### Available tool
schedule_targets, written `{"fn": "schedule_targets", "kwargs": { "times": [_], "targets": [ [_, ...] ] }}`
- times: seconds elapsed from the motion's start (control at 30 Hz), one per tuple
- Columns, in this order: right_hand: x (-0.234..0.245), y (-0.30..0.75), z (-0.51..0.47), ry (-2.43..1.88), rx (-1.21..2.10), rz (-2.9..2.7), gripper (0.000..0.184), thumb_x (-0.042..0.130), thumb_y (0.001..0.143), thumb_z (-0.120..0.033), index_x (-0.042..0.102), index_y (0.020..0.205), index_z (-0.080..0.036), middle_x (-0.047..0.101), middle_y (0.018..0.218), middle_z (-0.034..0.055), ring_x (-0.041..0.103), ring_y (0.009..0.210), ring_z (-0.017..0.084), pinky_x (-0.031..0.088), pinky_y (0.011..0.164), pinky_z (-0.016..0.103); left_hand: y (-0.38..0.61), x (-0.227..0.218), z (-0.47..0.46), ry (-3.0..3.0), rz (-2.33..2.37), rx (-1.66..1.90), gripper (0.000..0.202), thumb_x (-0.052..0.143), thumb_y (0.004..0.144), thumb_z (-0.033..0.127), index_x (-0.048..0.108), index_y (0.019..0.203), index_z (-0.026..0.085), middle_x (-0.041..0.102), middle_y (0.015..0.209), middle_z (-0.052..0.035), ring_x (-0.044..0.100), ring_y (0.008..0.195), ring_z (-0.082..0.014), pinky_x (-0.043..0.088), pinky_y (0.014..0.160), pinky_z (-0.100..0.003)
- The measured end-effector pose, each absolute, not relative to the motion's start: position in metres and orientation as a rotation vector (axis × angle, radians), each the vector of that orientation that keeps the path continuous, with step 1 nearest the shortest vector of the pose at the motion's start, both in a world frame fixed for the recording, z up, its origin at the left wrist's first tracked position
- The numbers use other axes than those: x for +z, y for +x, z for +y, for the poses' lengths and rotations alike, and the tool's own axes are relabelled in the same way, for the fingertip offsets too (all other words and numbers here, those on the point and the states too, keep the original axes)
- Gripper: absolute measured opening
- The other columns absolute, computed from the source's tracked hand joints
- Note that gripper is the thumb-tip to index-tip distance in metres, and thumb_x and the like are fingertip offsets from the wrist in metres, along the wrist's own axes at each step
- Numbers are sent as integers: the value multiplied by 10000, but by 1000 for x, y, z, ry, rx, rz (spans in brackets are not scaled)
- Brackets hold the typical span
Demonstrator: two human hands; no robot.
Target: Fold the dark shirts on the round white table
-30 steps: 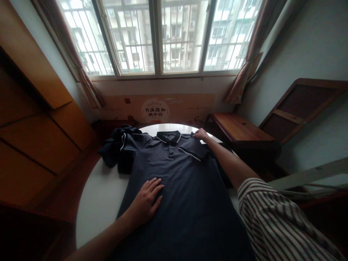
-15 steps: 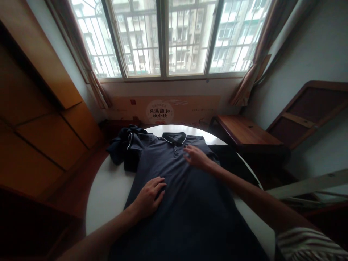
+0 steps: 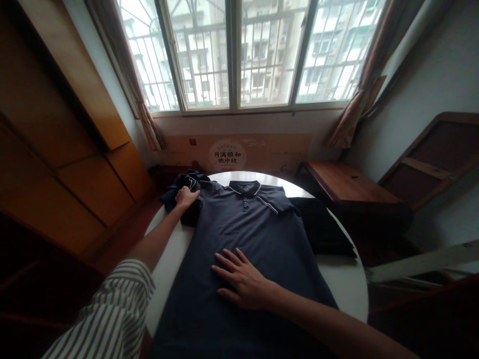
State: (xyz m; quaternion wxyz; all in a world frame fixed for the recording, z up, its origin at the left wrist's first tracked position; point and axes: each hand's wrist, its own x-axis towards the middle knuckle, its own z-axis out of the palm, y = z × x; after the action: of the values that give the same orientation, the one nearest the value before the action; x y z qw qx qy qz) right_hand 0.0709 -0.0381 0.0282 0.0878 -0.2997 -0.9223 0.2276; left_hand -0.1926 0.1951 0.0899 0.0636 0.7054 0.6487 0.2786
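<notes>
A dark grey-blue polo shirt (image 3: 262,229) lies spread front up on a round white table (image 3: 350,289), its black collar at the far end. Its right-hand sleeve is folded inward over the chest, showing white trim. At the far left, my left hand (image 3: 186,197) is closed on the shirt's other sleeve, by its white-edged cuff. My right hand (image 3: 241,279) rests flat on the middle of the shirt, fingers spread. Behind my left hand is a heap of dark clothes (image 3: 172,194). A stack of folded black cloth (image 3: 325,227) lies at the right.
A wooden side table (image 3: 352,182) stands beyond the table on the right. Orange-brown cabinets (image 3: 90,194) line the left. A barred window (image 3: 262,55) with curtains is ahead, above a printed banner (image 3: 262,149). A pale rail (image 3: 419,262) is at the right.
My right hand has moved from the folded sleeve down to the shirt's middle and lies flat. My left hand has left the shirt body and taken the left-side sleeve. The view has shifted slightly.
</notes>
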Motion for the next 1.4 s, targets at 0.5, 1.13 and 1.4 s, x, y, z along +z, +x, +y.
{"fn": "schedule_targets", "kwargs": {
  "times": [0.5, 1.13, 1.4],
  "targets": [
    [22, 70, -37, -873, 690, -2732, 671, 379, 982, -593, 329, 1547, -234, 204, 1637, 116, 121, 1505, 355, 72, 1183, 632, -90, 61, 188, 2347, 2060, 83, 415, 465, 951, 476, 705, 1021, 144, 702, 1029, -175, 688, 989, -335, 541, 832, -391],
    [34, 75, -42, -860, 818, -2657, 630, 376, 1001, -555, 342, 1540, -231, 220, 1634, 114, 100, 1513, 326, 24, 1197, 600, -105, 62, 287, 2642, 1666, -111, 306, 652, 838, 387, 728, 1112, 274, 677, 1188, -70, 622, 1119, -245, 486, 917, -261],
    [36, 74, -42, -873, 791, -2666, 622, 382, 1003, -543, 343, 1539, -229, 224, 1632, 113, 115, 1510, 330, 48, 1195, 611, -109, 66, 290, 2646, 1642, -35, 405, 561, 920, 371, 627, 1299, 246, 666, 1186, -84, 640, 1068, -215, 478, 939, -259]
  ]
}}
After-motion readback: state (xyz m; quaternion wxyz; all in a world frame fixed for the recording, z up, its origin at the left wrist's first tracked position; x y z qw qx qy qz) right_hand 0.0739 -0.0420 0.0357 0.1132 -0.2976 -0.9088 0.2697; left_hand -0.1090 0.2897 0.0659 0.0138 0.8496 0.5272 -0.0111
